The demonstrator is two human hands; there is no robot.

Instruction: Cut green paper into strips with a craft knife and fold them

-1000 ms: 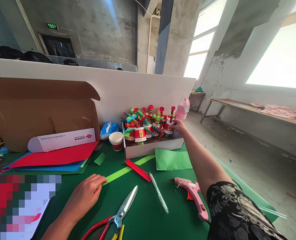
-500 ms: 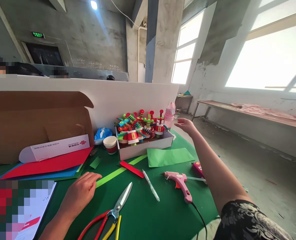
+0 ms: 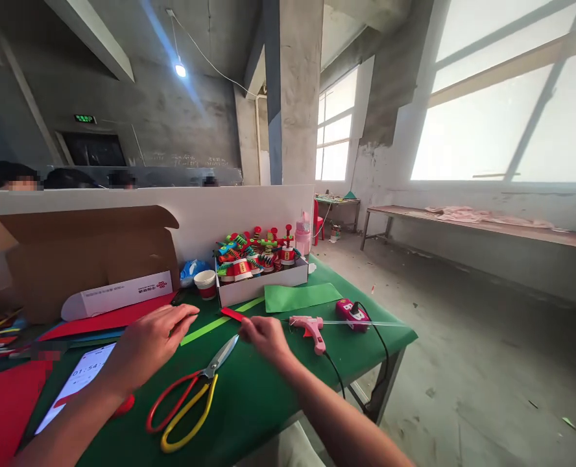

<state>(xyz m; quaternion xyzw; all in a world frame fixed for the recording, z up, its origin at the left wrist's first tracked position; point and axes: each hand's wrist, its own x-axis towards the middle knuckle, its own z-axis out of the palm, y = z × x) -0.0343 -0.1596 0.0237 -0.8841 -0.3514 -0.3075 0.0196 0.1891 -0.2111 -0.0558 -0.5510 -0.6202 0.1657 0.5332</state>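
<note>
Above the table's left half is my left hand (image 3: pixel 149 344), fingers loosely bent, thumb apart, holding nothing. My right hand (image 3: pixel 267 338) has its fingers pressed together at the right end of a narrow red strip (image 3: pixel 231 314). A long light-green strip (image 3: pixel 215 327) lies between my hands. Below them are scissors (image 3: pixel 213 370) with one red and one yellow handle, blades apart. A green paper sheet (image 3: pixel 300 297) and a pink glue gun (image 3: pixel 312 331) lie right of my right hand. The white pen is not visible.
A white box (image 3: pixel 263 285) holds colourful spring figures, beside paper cups (image 3: pixel 205 284) and a pink bottle (image 3: pixel 303 233). At left are a cardboard box (image 3: pixel 93 243), a lit phone (image 3: pixel 81 376) and red sheets (image 3: pixel 10 408). A magenta box (image 3: pixel 353 316) stands near the right edge.
My right hand has come from beside the pink bottle down to the red strip. My left hand is raised slightly. The view has shifted, showing more of the table's right edge.
</note>
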